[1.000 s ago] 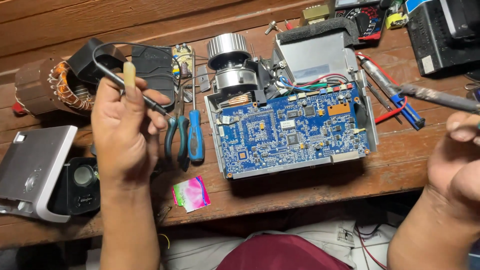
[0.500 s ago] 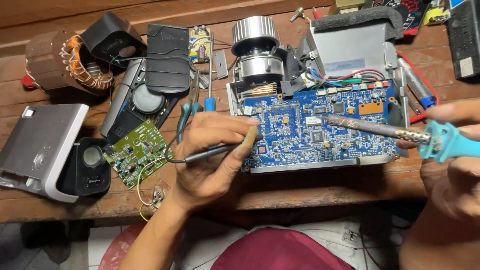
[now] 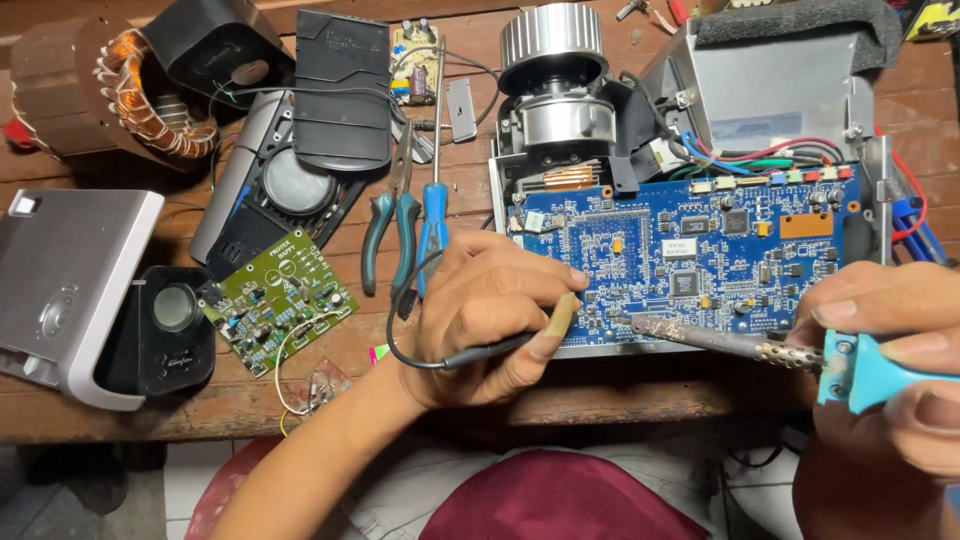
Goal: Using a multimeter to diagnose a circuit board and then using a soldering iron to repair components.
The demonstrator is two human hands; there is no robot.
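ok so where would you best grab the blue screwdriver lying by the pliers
Take the blue screwdriver by its thick blue handle, coming from above: it lies flat, shaft pointing away, and the pliers crowd its left side while the left hand sits just below.

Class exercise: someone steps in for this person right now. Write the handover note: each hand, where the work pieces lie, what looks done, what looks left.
Left hand: pinches a tan-tipped probe on a black lead, tip at the lower left edge of the blue circuit board.
Right hand: grips the blue-handled soldering iron, its tip close to the probe tip at the board's front edge.
Board sits in the opened device on the wooden bench. Pliers and a blue screwdriver lie left of it, a green board further left.
Done: casing open, board exposed.
Left: whether any joint is finished cannot be seen.
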